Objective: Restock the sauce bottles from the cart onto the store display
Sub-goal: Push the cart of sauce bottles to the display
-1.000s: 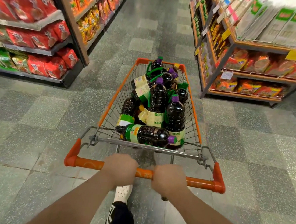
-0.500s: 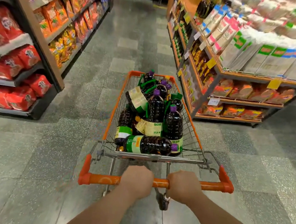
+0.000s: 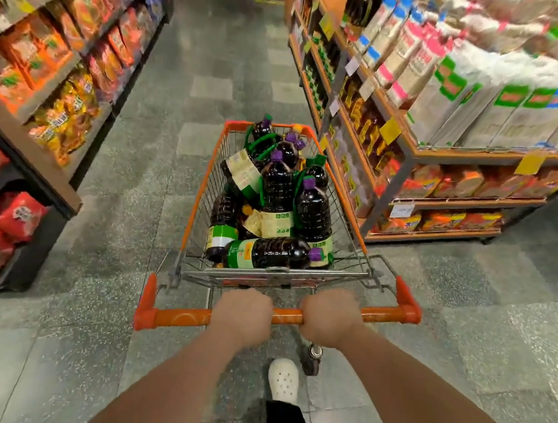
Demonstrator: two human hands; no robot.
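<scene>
Left hand (image 3: 242, 314) and right hand (image 3: 330, 316) both wrapped round orange cart handle (image 3: 187, 315), side by side near its middle. Dark sauce bottles (image 3: 278, 190) with purple caps piled in wire cart basket (image 3: 352, 250), one lying across near end. Aisle between snack shelves (image 3: 59, 91) and shelves of bagged goods (image 3: 471, 104). White clog (image 3: 283, 379) on tiled floor (image 3: 50, 342).

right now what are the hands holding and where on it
Both hold the cart by its orange handle bar: left hand near the middle, right hand just beside it. No bottle is held.
</scene>
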